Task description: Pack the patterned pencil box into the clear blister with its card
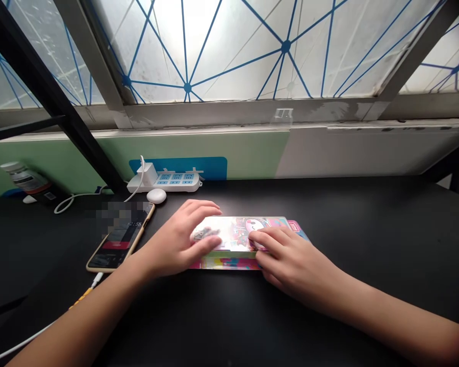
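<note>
Grip-wise, both hands were only half open. The left hand [178, 236] had its thumb lying over the left end of a slim cartoon-print box [229, 232], with the fingers spread around toward the far corner. The right hand [290, 257] was loosely curled, fingertips on the top and near edge toward the right end. Couldn't tell how hard either one was pressing, but it didn't look like a proper clamp.

The box lay flat on the desk [367, 219], right in front of the person, on top of a colourful flat piece [229, 263] that poked out along the near side. Honestly, for keeping those two layers together I'd have put the fingertips down on the edges, not the middle of the shiny top, since that print looked slippery to me. Matching pressure from both hands would probably have stopped it twisting, too.

As for room, the left was the tight side. A phone [117, 245] sat just beyond the left wrist, a white cable [26, 339] ran alongside that forearm, and a power strip [164, 187] with a little white round thing [156, 195] stood behind. The desk's far edge met the wall, so pushing away had a limit. Sliding right seemed the easier direction, as the surface ran well out toward a dark frame leg [453, 173]. Near edge wasn't visible.
</note>
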A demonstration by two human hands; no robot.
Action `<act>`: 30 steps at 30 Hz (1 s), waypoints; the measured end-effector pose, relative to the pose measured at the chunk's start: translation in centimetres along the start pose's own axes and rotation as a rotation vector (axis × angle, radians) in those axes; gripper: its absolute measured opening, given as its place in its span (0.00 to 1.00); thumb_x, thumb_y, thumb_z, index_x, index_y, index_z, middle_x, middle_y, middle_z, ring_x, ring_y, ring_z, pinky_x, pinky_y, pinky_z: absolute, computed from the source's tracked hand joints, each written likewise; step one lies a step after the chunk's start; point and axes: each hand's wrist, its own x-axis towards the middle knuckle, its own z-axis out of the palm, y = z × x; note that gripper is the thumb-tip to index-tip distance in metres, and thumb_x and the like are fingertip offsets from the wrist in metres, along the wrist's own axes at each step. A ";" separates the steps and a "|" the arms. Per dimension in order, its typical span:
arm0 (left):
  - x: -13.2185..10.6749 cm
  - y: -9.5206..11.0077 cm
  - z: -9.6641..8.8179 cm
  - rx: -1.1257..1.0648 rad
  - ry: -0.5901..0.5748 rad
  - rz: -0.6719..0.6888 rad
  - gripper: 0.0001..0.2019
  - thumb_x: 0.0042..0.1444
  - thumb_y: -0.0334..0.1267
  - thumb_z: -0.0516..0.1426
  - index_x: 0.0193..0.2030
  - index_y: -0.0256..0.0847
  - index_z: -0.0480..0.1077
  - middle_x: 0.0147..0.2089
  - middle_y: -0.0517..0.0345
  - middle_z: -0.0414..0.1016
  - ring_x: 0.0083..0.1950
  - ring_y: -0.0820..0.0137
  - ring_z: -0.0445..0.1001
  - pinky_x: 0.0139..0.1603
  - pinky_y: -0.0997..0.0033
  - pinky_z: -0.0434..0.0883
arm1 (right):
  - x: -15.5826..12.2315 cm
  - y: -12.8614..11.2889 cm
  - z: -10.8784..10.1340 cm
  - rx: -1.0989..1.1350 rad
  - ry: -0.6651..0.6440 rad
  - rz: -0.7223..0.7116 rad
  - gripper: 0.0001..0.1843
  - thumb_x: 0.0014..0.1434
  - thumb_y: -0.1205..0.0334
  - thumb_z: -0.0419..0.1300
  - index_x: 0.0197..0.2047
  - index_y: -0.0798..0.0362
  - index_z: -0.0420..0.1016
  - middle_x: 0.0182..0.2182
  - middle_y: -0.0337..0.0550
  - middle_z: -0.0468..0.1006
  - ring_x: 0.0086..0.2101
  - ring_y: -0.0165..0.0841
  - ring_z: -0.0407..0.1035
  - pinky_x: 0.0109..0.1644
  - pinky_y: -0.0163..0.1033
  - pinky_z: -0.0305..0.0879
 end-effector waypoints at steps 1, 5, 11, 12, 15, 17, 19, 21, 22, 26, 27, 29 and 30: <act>0.0 -0.2 0.3 0.055 -0.068 -0.020 0.23 0.62 0.49 0.62 0.63 0.47 0.72 0.66 0.46 0.72 0.68 0.49 0.66 0.68 0.51 0.63 | 0.0 0.0 0.1 0.015 0.001 0.002 0.13 0.65 0.73 0.52 0.37 0.54 0.77 0.46 0.54 0.81 0.42 0.44 0.73 0.42 0.50 0.73; -0.1 -1.1 1.3 0.159 -0.217 -0.091 0.35 0.57 0.53 0.66 0.69 0.47 0.66 0.69 0.43 0.68 0.69 0.45 0.64 0.69 0.46 0.61 | 0.0 0.3 0.2 0.065 -0.009 0.008 0.13 0.65 0.72 0.52 0.37 0.54 0.77 0.46 0.54 0.80 0.43 0.44 0.72 0.43 0.50 0.73; 0.0 -1.4 1.3 0.210 -0.246 -0.111 0.35 0.57 0.51 0.66 0.69 0.44 0.65 0.66 0.42 0.69 0.65 0.47 0.68 0.65 0.49 0.67 | 0.0 0.9 0.1 0.208 -0.032 0.031 0.09 0.64 0.72 0.55 0.39 0.54 0.77 0.50 0.54 0.80 0.47 0.45 0.71 0.48 0.52 0.73; 0.0 -1.4 1.3 0.222 -0.241 -0.100 0.34 0.57 0.51 0.65 0.69 0.44 0.64 0.66 0.42 0.69 0.65 0.48 0.68 0.65 0.49 0.67 | 0.0 0.9 0.0 0.241 -0.045 0.044 0.08 0.64 0.71 0.56 0.39 0.53 0.77 0.51 0.54 0.79 0.47 0.45 0.72 0.48 0.52 0.73; 0.0 -1.6 1.5 0.240 -0.215 -0.064 0.33 0.57 0.49 0.66 0.68 0.46 0.65 0.65 0.44 0.69 0.65 0.48 0.67 0.65 0.48 0.67 | -0.1 1.4 -0.3 0.373 -0.099 0.106 0.04 0.64 0.64 0.60 0.37 0.51 0.75 0.52 0.54 0.79 0.48 0.45 0.73 0.49 0.53 0.74; -0.1 -1.7 1.7 0.234 -0.195 -0.046 0.33 0.56 0.47 0.66 0.68 0.48 0.66 0.65 0.44 0.70 0.64 0.48 0.66 0.65 0.47 0.66 | -0.3 2.1 -0.2 0.445 -0.091 0.195 0.05 0.64 0.58 0.62 0.40 0.49 0.75 0.54 0.55 0.79 0.51 0.46 0.73 0.51 0.55 0.73; -0.1 -1.8 1.8 0.234 -0.167 -0.019 0.35 0.54 0.45 0.67 0.69 0.49 0.65 0.64 0.45 0.70 0.64 0.48 0.67 0.65 0.47 0.65 | -0.6 3.3 0.1 0.470 -0.050 0.305 0.15 0.63 0.52 0.64 0.50 0.48 0.73 0.57 0.57 0.77 0.56 0.50 0.71 0.56 0.58 0.71; 0.0 -1.8 1.9 0.270 -0.132 0.024 0.37 0.53 0.44 0.68 0.70 0.50 0.64 0.64 0.45 0.70 0.63 0.48 0.67 0.65 0.47 0.64 | -1.0 4.9 0.5 0.457 -0.073 0.424 0.32 0.60 0.44 0.66 0.62 0.49 0.68 0.61 0.59 0.74 0.61 0.54 0.68 0.60 0.61 0.69; 0.0 -1.8 1.9 0.304 -0.108 0.047 0.38 0.52 0.44 0.68 0.70 0.50 0.64 0.64 0.45 0.70 0.63 0.48 0.67 0.65 0.46 0.63 | -1.2 5.6 0.7 0.447 -0.115 0.485 0.38 0.59 0.40 0.65 0.66 0.49 0.65 0.62 0.60 0.73 0.61 0.56 0.67 0.60 0.62 0.68; 0.0 -1.7 2.2 0.451 0.003 0.102 0.38 0.54 0.43 0.68 0.71 0.50 0.62 0.64 0.44 0.70 0.64 0.46 0.65 0.68 0.43 0.57 | -1.5 7.9 0.7 0.446 -0.258 0.648 0.40 0.60 0.34 0.61 0.65 0.50 0.66 0.60 0.57 0.74 0.56 0.54 0.71 0.58 0.59 0.70; 0.0 -1.7 2.2 0.469 0.019 0.108 0.38 0.54 0.43 0.68 0.71 0.50 0.62 0.64 0.43 0.70 0.64 0.46 0.65 0.69 0.41 0.54 | -1.5 8.1 0.6 0.456 -0.254 0.658 0.38 0.59 0.33 0.61 0.64 0.50 0.67 0.58 0.56 0.75 0.55 0.53 0.72 0.57 0.57 0.70; 0.0 -1.6 2.2 0.477 0.030 0.118 0.40 0.54 0.45 0.68 0.72 0.50 0.60 0.65 0.44 0.69 0.65 0.46 0.65 0.72 0.38 0.46 | -1.4 8.2 0.3 0.466 -0.218 0.660 0.38 0.57 0.33 0.63 0.60 0.51 0.70 0.55 0.55 0.77 0.52 0.51 0.73 0.55 0.55 0.72; -0.1 -1.6 2.2 0.468 0.032 0.122 0.41 0.54 0.47 0.69 0.73 0.51 0.59 0.66 0.44 0.69 0.66 0.46 0.65 0.73 0.38 0.43 | -1.3 8.2 0.1 0.463 -0.194 0.661 0.38 0.55 0.33 0.65 0.59 0.51 0.70 0.54 0.54 0.77 0.52 0.51 0.73 0.55 0.54 0.72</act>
